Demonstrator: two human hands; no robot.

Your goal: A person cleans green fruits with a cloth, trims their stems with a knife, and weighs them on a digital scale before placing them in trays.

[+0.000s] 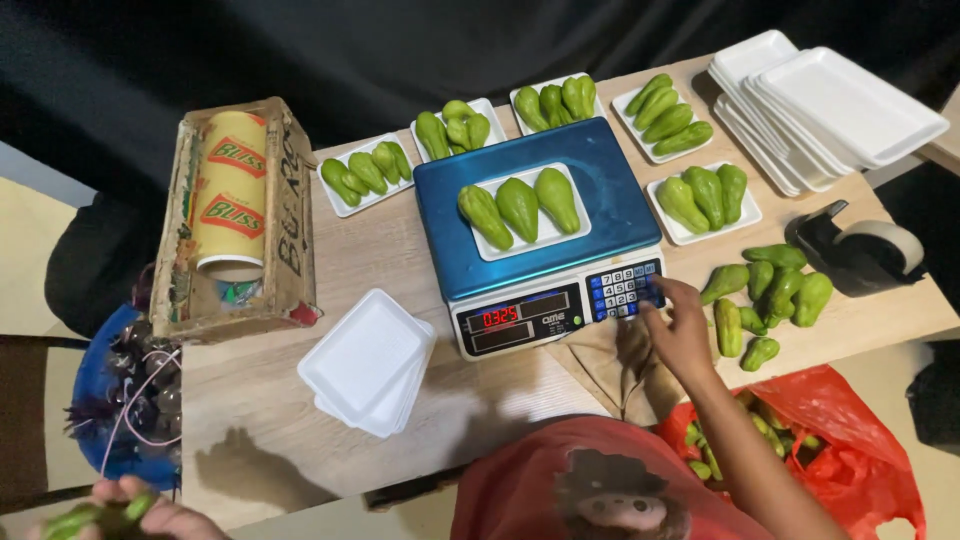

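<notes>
Wooden table (300, 440): right hand (680, 335) fingers keypad (622, 290), left grip (120, 512) seemingly clutches green vegetable (85, 517).

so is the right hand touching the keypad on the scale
Touching. In the head view, the right hand has its fingertips on the scale's blue keypad, with no gap visible.

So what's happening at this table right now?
A person's right hand presses the keypad of a blue weighing scale, where a foam tray with three green chayotes sits on the platform. The left hand holds another chayote low at the table's edge. Filled trays line the far side.
</notes>
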